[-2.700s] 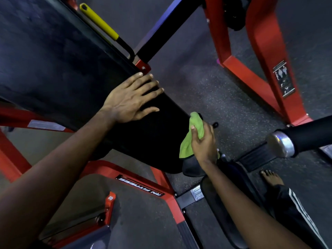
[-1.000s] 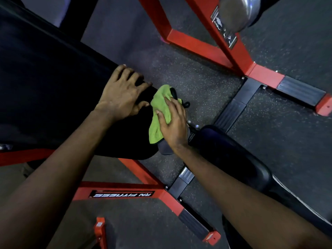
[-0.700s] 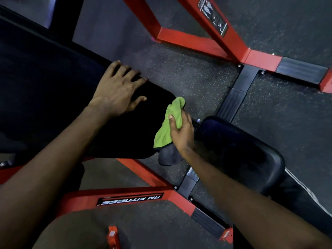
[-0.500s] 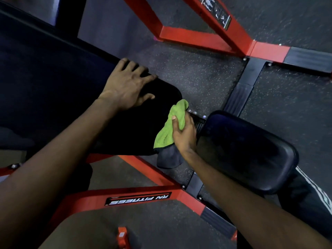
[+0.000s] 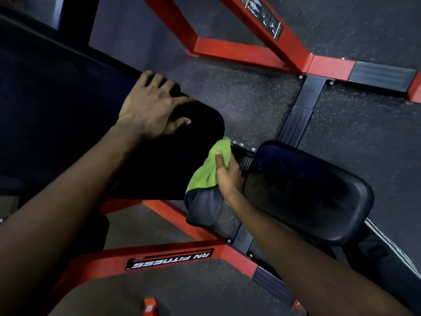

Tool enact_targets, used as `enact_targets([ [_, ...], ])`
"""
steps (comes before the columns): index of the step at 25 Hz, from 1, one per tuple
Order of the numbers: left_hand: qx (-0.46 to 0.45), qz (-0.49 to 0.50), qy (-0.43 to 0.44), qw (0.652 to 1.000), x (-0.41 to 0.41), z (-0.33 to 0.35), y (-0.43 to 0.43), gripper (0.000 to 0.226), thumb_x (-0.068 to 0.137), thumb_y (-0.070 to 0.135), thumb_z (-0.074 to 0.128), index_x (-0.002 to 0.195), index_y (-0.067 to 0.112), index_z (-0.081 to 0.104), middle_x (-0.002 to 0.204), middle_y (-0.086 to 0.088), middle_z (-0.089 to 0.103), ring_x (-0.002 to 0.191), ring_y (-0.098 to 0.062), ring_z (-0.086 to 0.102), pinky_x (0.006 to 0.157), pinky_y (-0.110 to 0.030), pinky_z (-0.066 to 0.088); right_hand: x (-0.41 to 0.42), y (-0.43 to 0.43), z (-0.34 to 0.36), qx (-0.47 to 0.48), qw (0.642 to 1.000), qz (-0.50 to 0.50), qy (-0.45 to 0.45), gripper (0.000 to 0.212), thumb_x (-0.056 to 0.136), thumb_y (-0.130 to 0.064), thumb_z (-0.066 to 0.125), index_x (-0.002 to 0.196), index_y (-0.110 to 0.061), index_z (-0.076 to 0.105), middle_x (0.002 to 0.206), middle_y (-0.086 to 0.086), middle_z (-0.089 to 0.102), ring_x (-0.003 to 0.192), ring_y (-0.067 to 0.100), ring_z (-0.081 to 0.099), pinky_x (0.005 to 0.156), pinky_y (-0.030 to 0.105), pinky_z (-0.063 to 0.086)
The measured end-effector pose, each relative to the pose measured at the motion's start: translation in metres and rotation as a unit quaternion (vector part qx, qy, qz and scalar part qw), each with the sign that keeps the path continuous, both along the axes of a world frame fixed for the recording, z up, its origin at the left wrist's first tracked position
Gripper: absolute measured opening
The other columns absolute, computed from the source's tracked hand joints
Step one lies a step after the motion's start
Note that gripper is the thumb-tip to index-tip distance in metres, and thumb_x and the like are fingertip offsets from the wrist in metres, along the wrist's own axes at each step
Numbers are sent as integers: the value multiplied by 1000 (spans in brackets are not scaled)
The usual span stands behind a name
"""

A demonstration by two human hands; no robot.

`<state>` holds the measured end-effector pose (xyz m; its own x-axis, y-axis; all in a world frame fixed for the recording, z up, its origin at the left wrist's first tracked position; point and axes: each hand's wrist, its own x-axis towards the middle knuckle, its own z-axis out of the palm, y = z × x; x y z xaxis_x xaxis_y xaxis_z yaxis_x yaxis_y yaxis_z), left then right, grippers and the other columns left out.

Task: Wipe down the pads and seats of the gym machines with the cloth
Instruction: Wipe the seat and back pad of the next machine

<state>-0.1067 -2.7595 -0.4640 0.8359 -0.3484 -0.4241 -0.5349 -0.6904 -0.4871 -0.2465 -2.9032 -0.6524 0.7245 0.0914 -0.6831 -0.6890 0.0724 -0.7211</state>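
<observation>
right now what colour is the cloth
Green cloth with a grey underside, head view.

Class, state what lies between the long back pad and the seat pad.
Head view: the green cloth, gripped by the right hand, lies in that gap.
</observation>
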Motion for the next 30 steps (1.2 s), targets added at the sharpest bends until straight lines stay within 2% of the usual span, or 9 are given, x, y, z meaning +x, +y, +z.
enact_targets([
  [3, -41, 7, 14, 999, -6, -4, -1, 62, 95, 59, 45, 146, 25, 49, 144, -14, 50, 132, -35, 43, 113, -48, 24, -14, 2, -6, 53, 998, -9, 30, 36, 104, -42, 55, 132, -21, 61, 112, -9, 69, 101, 9, 66, 90, 27, 51],
  [6, -70, -11, 47, 996, -36, -13, 2, 66, 97, 46, 52, 151, 9, 41, 156, -17, 38, 146, -34, 30, 121, -45, 18, -38, 6, -10, 90, 994, 14, 60, 37, 104, -37, 56, 135, -18, 60, 117, -2, 71, 106, 13, 68, 92, 32, 55],
  [12, -92, -13, 62, 994, -51, -21, 13, 68, 99, 42, 51, 153, 6, 35, 162, -15, 28, 152, -30, 20, 124, -40, 9, -42, 12, -3, 115, 986, -17, 122, 23, 103, -30, 55, 118, -17, 67, 102, 1, 73, 96, 19, 71, 84, 34, 58],
  [16, -122, 3, 67, 990, -51, -21, 12, 68, 97, 39, 56, 153, 7, 36, 161, -14, 29, 151, -29, 21, 123, -38, 7, -33, -8, 17, 62, 992, 71, 89, 17, 102, -29, 57, 112, -20, 66, 96, -4, 71, 91, 17, 69, 73, 23, 54],
  [19, -143, 27, 63, 987, -53, -14, 4, 61, 97, 31, 57, 150, 6, 41, 159, -15, 34, 150, -30, 26, 122, -39, 12, -20, -35, 41, -9, 983, 179, 33, 24, 95, -36, 63, 112, -20, 69, 99, 0, 72, 95, 19, 67, 79, 22, 52],
  [21, -170, 71, 41, 982, -61, -10, -3, 53, 97, 27, 57, 145, 6, 49, 155, -16, 41, 146, -31, 34, 121, -40, 19, 1, -56, 55, -76, 973, 217, 3, 39, 89, -48, 64, 117, -22, 68, 108, 3, 72, 103, 25, 66, 90, 31, 52],
  [23, -214, 146, -9, 966, -76, 4, -9, 46, 97, 26, 56, 139, 6, 55, 151, -16, 46, 142, -31, 40, 119, -42, 28, 38, -79, 84, -113, 969, 217, -24, 58, 85, -66, 63, 123, -21, 66, 113, 3, 71, 109, 26, 65, 96, 37, 51],
  [25, -251, 232, -47, 939, -90, 26, -9, 42, 99, 26, 55, 136, 7, 59, 149, -15, 49, 137, -32, 45, 114, -43, 34, 78, -95, 126, -132, 962, 230, -59, 68, 84, -73, 63, 122, -18, 66, 109, 0, 68, 109, 24, 65, 90, 31, 47],
  [30, -315, 398, -58, 860, -115, 97, -9, 38, 99, 24, 54, 134, 10, 59, 141, -11, 55, 129, -30, 48, 110, -40, 38, 135, -90, 226, -168, 931, 281, -163, 58, 85, -65, 68, 108, -12, 71, 106, 6, 73, 100, 21, 66, 82, 30, 45],
])
